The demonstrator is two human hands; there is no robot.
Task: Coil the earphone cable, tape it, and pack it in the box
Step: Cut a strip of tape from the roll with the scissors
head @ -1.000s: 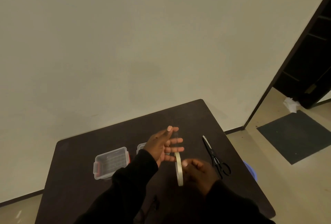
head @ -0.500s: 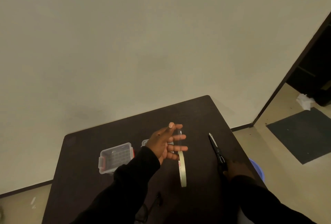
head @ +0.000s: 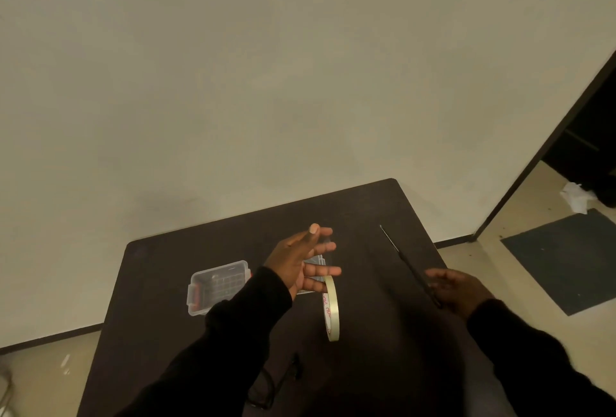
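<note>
Two hands up, tape strip drawn, cable not yet secured

Two hands are raised over the desk (head: 383, 210). Left hand (head: 301, 261) has fingers spread and straight; a clear strip appears to run from its fingertips down to the tape roll (head: 331, 308), which hangs on edge just below them. Right hand (head: 456, 290), near the right edge, has fingers curled round the handles of the scissors (head: 408, 265), blades pointing to the far right corner. Box (head: 216, 285) sits open toward the left edge; its lid (head: 315, 261) lies mostly hidden behind the left hand. Earphone cable (head: 273, 383) is a dark loop at the near edge, barely legible.

Judgement: cable is light, limp and springy, so a coil will loosen unless pinched across the whole bundle. Tape is thin and clingy; keep the strip taut, cut near the roll.
</note>
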